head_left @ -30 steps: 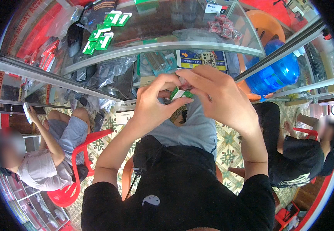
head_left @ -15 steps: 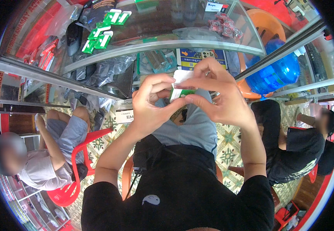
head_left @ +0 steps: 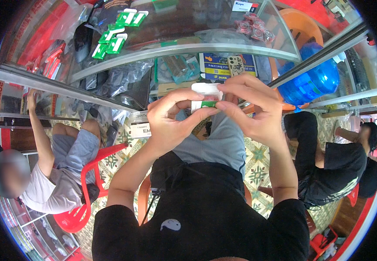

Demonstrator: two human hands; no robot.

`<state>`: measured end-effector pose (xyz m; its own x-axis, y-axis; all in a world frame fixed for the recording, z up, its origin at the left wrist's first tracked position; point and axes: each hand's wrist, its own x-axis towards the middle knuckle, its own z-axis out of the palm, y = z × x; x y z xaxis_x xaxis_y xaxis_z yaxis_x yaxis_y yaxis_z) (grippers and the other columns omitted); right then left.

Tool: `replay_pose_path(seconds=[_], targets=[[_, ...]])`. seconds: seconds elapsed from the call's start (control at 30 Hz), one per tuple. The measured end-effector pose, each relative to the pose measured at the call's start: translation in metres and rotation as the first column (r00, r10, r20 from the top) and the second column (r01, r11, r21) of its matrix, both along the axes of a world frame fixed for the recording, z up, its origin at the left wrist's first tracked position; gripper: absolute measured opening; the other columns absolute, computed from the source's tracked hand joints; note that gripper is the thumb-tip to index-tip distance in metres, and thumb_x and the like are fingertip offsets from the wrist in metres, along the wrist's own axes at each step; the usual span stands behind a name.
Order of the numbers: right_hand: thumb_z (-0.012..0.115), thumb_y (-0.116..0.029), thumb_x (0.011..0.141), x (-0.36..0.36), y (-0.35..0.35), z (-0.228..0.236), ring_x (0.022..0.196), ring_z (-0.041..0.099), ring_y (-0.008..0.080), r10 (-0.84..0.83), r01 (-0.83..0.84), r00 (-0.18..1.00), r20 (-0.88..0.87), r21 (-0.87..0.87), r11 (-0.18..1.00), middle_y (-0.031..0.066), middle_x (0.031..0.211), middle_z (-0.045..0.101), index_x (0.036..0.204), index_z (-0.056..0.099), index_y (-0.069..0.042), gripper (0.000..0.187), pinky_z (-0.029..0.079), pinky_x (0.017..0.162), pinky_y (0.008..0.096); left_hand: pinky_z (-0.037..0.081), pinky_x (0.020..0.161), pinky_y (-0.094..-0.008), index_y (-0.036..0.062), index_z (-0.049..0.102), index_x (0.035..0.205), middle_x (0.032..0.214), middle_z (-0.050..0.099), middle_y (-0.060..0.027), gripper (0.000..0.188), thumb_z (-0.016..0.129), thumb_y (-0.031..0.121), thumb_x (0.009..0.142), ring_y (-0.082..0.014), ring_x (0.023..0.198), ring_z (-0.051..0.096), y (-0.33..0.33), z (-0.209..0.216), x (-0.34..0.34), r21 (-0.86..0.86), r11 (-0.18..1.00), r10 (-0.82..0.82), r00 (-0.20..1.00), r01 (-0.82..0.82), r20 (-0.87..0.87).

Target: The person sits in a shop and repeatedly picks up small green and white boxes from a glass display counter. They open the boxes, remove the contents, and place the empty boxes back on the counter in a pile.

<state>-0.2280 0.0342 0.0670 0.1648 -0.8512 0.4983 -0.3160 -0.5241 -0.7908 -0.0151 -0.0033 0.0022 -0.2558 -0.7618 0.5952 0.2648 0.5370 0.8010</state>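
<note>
Between my hands, above my lap, is a small green-and-white carton (head_left: 208, 104) with its white top flap raised. Something reddish shows inside its mouth, too small to make out. My left hand (head_left: 170, 116) pinches the carton's left side, thumb below and fingers curled behind. On the other side, my right hand (head_left: 254, 106) grips the right edge near the flap between thumb and fingertips. Similar green-and-white cartons (head_left: 116, 43) lie in a group on the glass counter (head_left: 184, 51) ahead to the left.
Clear-wrapped red packets (head_left: 254, 28) lie on the counter's right part. Below the glass are a phone (head_left: 235, 65) and a teal-wrapped package (head_left: 179, 68). A blue water jug (head_left: 312, 82) stands at right. Seated people (head_left: 51, 187) are on both sides; white boxes (head_left: 140, 129) are near my left forearm.
My right fingers have shifted from over the carton's opening to its right edge, and the carton's mouth shows more. The person at left has raised an arm toward the cabinet.
</note>
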Motion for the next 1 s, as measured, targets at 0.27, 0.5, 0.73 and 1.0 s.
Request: replay_pose_path(seconds=[0.27,0.5,0.73,1.0], targets=[[0.083,0.006,0.086,0.010,-0.004,-0.022,0.083,0.074,0.0192,-0.019,0.027,0.997,0.074,-0.108,0.994,0.0152,0.102,0.075,0.106,0.082,0.003,0.020,0.059,0.075,0.0297,0.065,0.091,-0.0315,-0.0025,0.072,0.116,0.118,0.078,-0.0126,0.034,0.088,-0.006,0.086,-0.0205,0.109,0.077,0.003,0.001,-0.001,0.048,0.998,0.032,0.999,-0.033,0.016],[0.080,0.003,0.092,0.006,-0.002,-0.020,0.092,0.074,0.0206,-0.021,0.031,0.980,0.198,-0.049,0.998,0.0163,0.108,0.075,0.107,0.082,0.003,0.015,0.059,0.080,0.0311,0.064,0.089,-0.0303,-0.0016,0.074,0.116,0.115,0.079,-0.0119,0.034,0.089,-0.006,0.085,-0.0187,0.108,0.077,0.006,0.000,-0.002,0.074,0.997,0.024,1.000,-0.024,0.005],[0.074,0.000,0.100,0.001,-0.010,-0.023,0.099,0.073,0.0178,0.089,-0.110,0.969,0.229,0.082,0.991,0.0164,0.117,0.075,0.119,0.078,0.006,0.020,0.061,0.084,0.0303,0.066,0.096,-0.0409,-0.0028,0.063,0.125,0.125,0.072,-0.0206,0.047,0.084,-0.015,0.084,-0.0288,0.116,0.074,0.008,-0.002,0.000,0.020,1.000,-0.003,0.998,0.002,0.066],[0.071,0.005,0.100,0.015,0.003,-0.024,0.098,0.073,0.0155,0.056,-0.185,0.887,0.458,0.242,0.953,0.0146,0.115,0.074,0.118,0.079,0.005,0.019,0.064,0.075,0.0253,0.066,0.099,-0.0418,-0.0019,0.061,0.131,0.132,0.066,-0.0202,0.051,0.081,-0.017,0.086,-0.0301,0.122,0.071,0.013,-0.003,-0.001,0.120,0.992,-0.020,0.998,0.028,-0.064]])
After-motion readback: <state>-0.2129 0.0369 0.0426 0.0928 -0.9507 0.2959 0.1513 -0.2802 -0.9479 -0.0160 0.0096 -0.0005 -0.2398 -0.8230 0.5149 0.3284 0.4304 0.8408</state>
